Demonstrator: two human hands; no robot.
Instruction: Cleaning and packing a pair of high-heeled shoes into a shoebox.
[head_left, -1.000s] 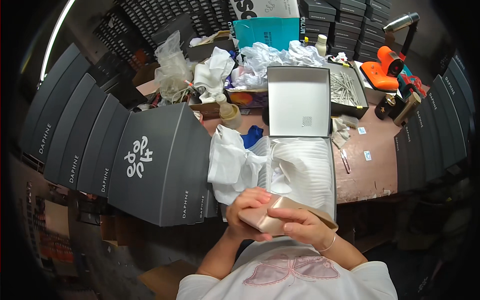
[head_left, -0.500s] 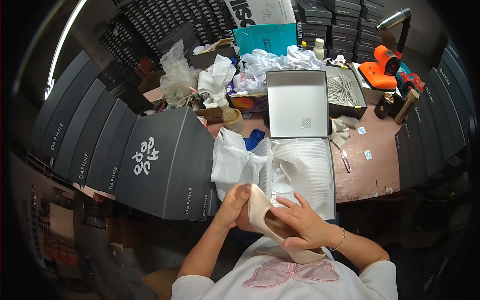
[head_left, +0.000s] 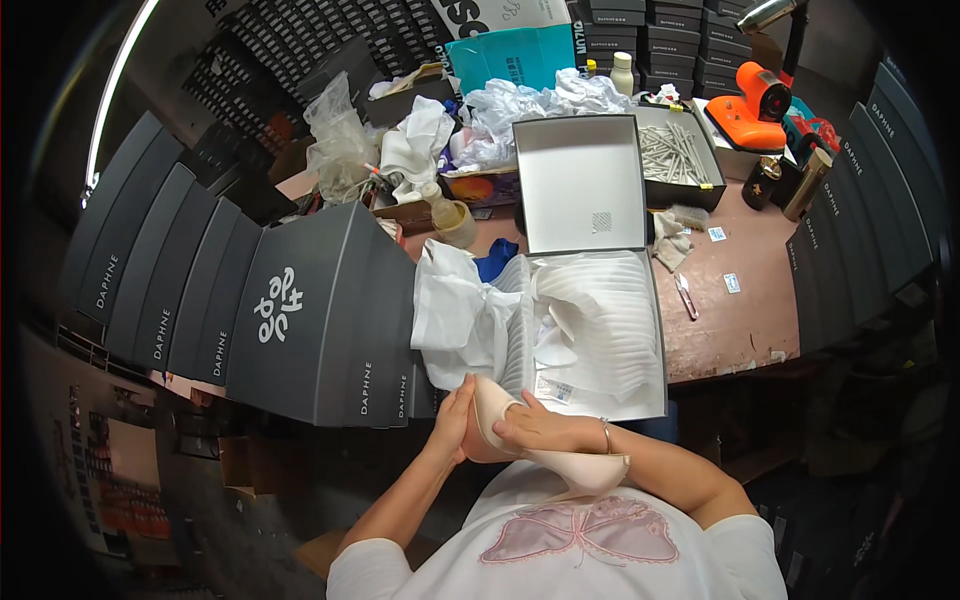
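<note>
A big grey box (head_left: 310, 320) stands to the left of the fingers of the left hand (head_left: 452, 427). White paper (head_left: 455, 310) lies just beyond these fingers, which are closed around the toe end of a pale shoe (head_left: 575, 468). The right hand (head_left: 548, 430) is at the shoe's opening; its fingers are partly hidden, so I cannot tell whether they grip. Beyond them is an open box (head_left: 620, 404) with white foam (head_left: 610, 320).

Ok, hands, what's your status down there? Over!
Left fingers holding the shoe near its toe. Right fingers at its opening. Open box ahead, white wrapping inside.
</note>
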